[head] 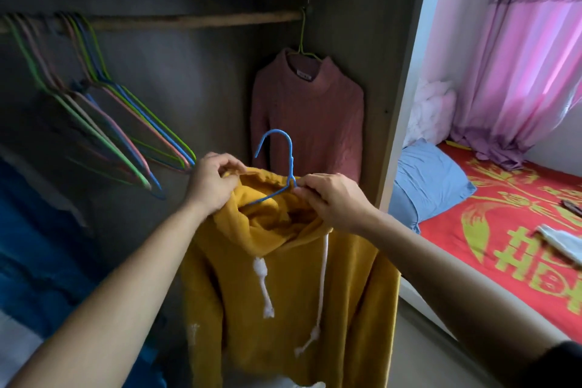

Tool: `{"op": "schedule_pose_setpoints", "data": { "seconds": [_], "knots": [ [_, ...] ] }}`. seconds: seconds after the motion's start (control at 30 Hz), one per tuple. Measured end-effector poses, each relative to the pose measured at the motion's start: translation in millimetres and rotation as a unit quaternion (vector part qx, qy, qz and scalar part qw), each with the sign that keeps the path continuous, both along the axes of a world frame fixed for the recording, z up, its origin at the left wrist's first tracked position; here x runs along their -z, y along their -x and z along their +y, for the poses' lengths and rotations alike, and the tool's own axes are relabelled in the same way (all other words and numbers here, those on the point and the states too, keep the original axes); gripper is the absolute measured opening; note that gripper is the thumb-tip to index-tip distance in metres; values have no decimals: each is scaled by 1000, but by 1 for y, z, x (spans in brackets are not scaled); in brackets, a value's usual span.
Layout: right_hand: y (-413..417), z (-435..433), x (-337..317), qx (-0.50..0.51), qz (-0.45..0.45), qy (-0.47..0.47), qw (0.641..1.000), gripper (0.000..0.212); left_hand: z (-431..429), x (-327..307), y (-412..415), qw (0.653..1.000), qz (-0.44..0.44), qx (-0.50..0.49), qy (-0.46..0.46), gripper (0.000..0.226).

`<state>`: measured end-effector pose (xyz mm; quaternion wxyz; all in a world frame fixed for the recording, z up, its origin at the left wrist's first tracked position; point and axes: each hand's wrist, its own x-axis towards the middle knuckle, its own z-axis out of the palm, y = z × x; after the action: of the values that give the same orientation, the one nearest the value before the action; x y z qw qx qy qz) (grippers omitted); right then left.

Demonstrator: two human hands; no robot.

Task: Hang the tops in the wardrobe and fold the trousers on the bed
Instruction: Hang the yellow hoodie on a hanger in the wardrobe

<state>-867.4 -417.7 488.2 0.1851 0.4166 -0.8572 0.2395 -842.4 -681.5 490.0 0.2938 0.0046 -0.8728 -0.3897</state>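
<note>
Mustard-yellow hoodie (283, 277) hangs just in front of me, near the open wardrobe (390, 104), with a blue hanger (291, 161) poking up through its neck. My left hand (211, 181) pinches the left rim of the hood, fingers (228, 167) curled on the cloth, to keep the opening wide. My right hand (333, 198) pinches hanger and cloth together on the right, I judge to seat that shoulder. Farther in, a pink sweater (308, 116) already hangs at the right end of the rail (195, 21). Spare hangers (104, 104) crowd the left end, and the bed (504, 246) lies off to the right.
</note>
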Motion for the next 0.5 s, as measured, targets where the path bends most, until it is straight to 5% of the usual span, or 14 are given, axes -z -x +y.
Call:
{"op": "schedule_pose_setpoints", "data": {
  "seconds": [0.07,0.17,0.27,0.37,0.5],
  "knots": [
    [-6,-9,0,0,3,-16,1000,27,-7,0,4,997,-11,-18,68,27],
    [-5,-15,2,42,-27,-14,999,27,-16,15,5,989,-141,-42,-19,59],
    [-3,-16,5,86,-42,10,995,23,-29,35,-3,973,-228,-41,3,71],
    [0,-13,1,128,-45,44,990,21,-25,45,-7,979,-201,26,7,61],
    [0,-14,-16,137,-45,73,987,20,-18,52,1,982,-71,24,175,46]
  ]
}}
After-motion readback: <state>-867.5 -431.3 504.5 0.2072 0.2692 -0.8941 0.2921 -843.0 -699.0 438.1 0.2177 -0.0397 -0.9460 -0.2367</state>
